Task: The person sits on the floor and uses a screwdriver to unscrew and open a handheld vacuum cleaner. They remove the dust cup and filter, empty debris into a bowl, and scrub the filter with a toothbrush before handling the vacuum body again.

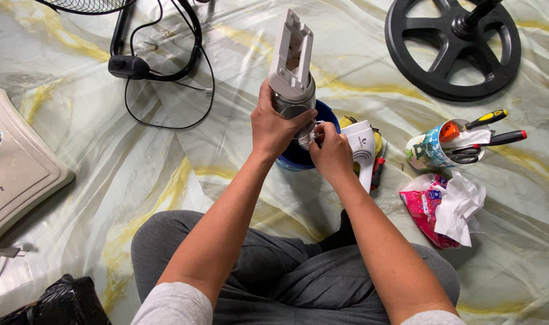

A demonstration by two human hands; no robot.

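White-and-grey plastic handheld appliance body (291, 66) stands upright, left hand (273, 123) wrapped around it; right hand (330, 150) pinches, seemingly, its lower edge above blue round tub (325, 114).

I am sitting on a glossy marble-patterned floor (76, 156), pale green with yellow veins, and soft light is glinting off it. A black round fan base (452, 51) is lying far right, a black cable (166, 78) is looping far left beside a fan grille (85, 5). A beige plastic panel (16, 162) is lying left, a black bag (58, 301) near left.
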